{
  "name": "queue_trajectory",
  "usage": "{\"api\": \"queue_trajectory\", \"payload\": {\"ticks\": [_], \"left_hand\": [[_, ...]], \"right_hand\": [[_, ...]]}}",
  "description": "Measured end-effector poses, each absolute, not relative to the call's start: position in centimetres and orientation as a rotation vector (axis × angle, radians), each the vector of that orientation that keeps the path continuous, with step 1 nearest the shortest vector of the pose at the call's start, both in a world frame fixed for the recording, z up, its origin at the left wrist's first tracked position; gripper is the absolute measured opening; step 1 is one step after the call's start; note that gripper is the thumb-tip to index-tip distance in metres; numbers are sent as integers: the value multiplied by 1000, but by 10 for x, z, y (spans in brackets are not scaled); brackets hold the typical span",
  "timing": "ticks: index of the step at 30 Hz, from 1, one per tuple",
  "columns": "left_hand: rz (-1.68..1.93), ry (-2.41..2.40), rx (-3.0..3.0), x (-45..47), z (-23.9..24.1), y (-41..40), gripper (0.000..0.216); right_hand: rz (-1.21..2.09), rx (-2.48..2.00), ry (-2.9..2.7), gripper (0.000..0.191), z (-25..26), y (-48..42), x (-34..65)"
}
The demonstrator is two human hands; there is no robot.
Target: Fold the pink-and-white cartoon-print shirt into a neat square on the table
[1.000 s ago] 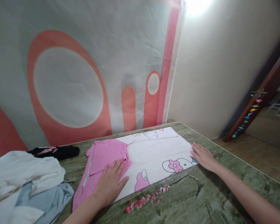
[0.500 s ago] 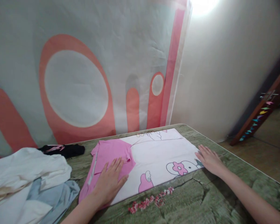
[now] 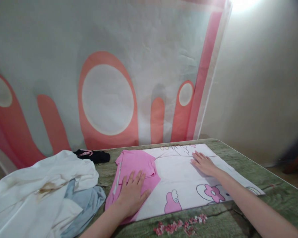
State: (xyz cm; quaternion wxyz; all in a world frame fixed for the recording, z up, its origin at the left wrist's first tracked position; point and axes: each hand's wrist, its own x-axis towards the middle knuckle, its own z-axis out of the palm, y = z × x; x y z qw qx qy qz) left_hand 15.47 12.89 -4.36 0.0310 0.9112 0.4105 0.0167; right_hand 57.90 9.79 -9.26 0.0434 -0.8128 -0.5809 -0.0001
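Head view: folded shirt (image 3: pixel 177 173), thin soft fabric, pink top + white body w/ cartoon prints, lies flat, roughly rectangular, on the worktop (image 3: pixel 221 219), which has rough wood-grain look. L hand (image 3: pixel 132 197) palm-down on pink part, R hand (image 3: pixel 205 164) on white part; fingers slightly apart on both. Crumpled white/grey-blue clothes (image 3: pixel 47 188) heaped at L, black cloth (image 3: pixel 99 156) just behind.

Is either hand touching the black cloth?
No, the left hand and right hand are at the pink and white garment, away from the black cloth.
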Motion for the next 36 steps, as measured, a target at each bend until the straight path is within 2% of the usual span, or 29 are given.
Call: {"api": "queue_trajectory", "payload": {"ticks": [9, 14, 23, 27, 36], "left_hand": [[-36, 1175, 2778, 155, -16, 145, 63], [215, 1297, 2858, 180, -21, 188, 56], [146, 1464, 2801, 190, -49, 249, 62], [134, 1452, 2800, 185, -55, 255, 63], [159, 1460, 2794, 187, -59, 257, 62]], "right_hand": [[-24, -2711, -1484, 71, -100, 99, 614], [40, -2556, -1660, 66, -89, 127, 562], [275, -2247, -1957, 74, -69, 191, 469], [291, -2290, -1946, 73, -67, 203, 491], [203, -2630, -1565, 75, -69, 174, 620]]}}
